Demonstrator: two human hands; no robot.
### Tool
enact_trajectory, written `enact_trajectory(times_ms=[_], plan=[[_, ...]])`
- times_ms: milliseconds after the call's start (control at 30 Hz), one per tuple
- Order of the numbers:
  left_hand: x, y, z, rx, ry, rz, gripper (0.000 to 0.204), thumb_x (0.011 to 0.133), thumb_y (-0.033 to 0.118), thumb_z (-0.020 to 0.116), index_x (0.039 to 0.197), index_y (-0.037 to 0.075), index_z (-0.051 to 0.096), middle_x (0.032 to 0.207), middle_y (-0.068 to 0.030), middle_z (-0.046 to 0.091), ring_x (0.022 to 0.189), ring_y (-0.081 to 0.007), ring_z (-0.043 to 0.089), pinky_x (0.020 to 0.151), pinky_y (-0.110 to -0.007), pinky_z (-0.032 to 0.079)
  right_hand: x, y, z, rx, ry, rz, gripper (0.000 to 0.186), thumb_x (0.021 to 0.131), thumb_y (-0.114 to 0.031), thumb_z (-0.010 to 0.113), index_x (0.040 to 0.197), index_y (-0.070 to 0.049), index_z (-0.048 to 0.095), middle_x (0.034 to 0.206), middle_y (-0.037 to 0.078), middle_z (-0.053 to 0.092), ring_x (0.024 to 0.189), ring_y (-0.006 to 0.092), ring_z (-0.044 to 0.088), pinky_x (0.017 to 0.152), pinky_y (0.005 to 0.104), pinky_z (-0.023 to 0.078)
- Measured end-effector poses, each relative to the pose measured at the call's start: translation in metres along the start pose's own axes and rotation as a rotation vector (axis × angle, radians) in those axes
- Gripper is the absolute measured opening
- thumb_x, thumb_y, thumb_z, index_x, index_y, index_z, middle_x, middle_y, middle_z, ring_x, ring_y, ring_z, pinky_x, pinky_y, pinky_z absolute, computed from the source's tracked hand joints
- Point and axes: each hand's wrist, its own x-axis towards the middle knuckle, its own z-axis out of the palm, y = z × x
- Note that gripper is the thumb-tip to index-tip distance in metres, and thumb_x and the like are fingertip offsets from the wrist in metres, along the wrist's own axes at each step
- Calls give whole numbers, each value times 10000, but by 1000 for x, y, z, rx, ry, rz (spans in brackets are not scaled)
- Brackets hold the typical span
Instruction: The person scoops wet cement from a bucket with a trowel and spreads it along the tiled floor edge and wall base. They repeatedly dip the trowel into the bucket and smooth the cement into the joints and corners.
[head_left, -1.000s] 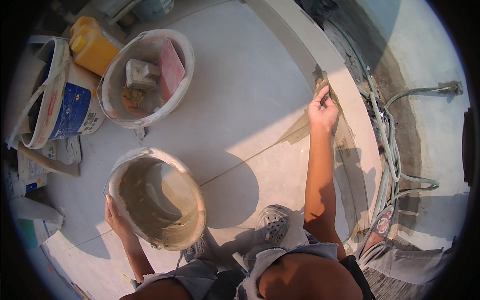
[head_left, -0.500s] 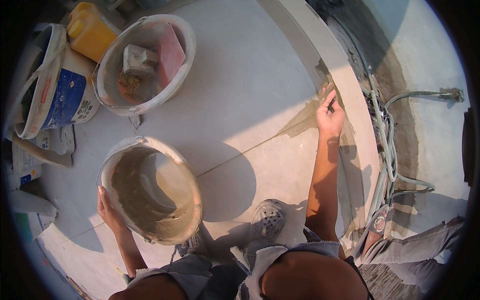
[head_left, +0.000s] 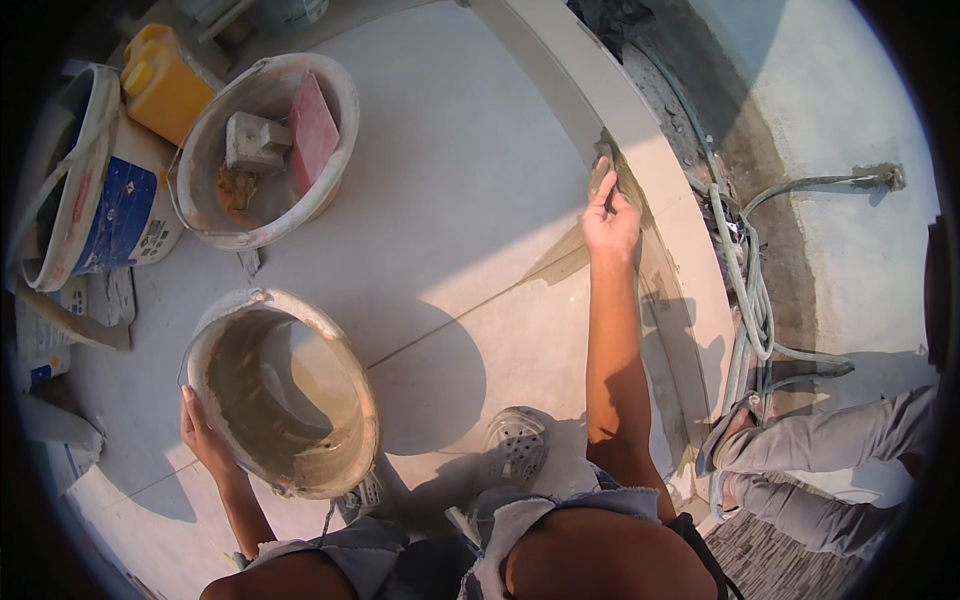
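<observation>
Grey-brown wet mortar coats the inside of a round bucket (head_left: 365, 400) tilted in front of me. My left hand (head_left: 204, 432) grips its left side, fingers against the outer wall near the wire handle. Out to the right, my right hand (head_left: 612, 222) is closed at the joint beside the raised pale border (head_left: 672, 190). Its fingers are bent round something mortar-coloured that I cannot make out. Wet mortar (head_left: 560, 258) is smeared over the tile joint just left of my wrist, and more lies along the border under my fingers.
Far left stand a second bucket (head_left: 345, 150) holding a block and a red plate, a white-and-blue bucket (head_left: 150, 195) and a yellow jerrycan (head_left: 165, 85). Hoses (head_left: 752, 290) run beyond the border. Another person's legs (head_left: 830, 440) are at the lower right.
My right hand has moved slightly farther along the border joint, its fingers more bent. The view has shifted a little. The left hand still grips the bucket. The other person's legs have moved.
</observation>
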Motion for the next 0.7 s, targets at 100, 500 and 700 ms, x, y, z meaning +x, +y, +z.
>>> enact_trajectory(times_ms=[100,500,700], plan=[[1,-4,0,14,4,8,444,1109,403,529,1241,9,683,1112,-46,706,990,-129,649,873,-281,521,-14,-49,-18,283,-109,250,469,1061,24,345,1516,129,304,1465,294,486,1271,407,620,949,388,671],[0,0,-6,-64,-74,-64,461,1117,400,507,1314,9,651,1137,-57,691,1017,-129,634,895,-291,515,-168,-73,-88,-621,-167,-90,365,1100,-87,468,1442,40,465,1250,166,693,1157,280,690,825,333,647],[-1,-5,6,-173,-104,-21,476,1126,379,484,1353,-14,624,1200,-93,685,1090,-163,641,962,-309,512,-241,-25,-47,-1386,-420,-261,422,1074,-170,574,1431,0,427,1185,164,692,970,280,740,677,363,609]])
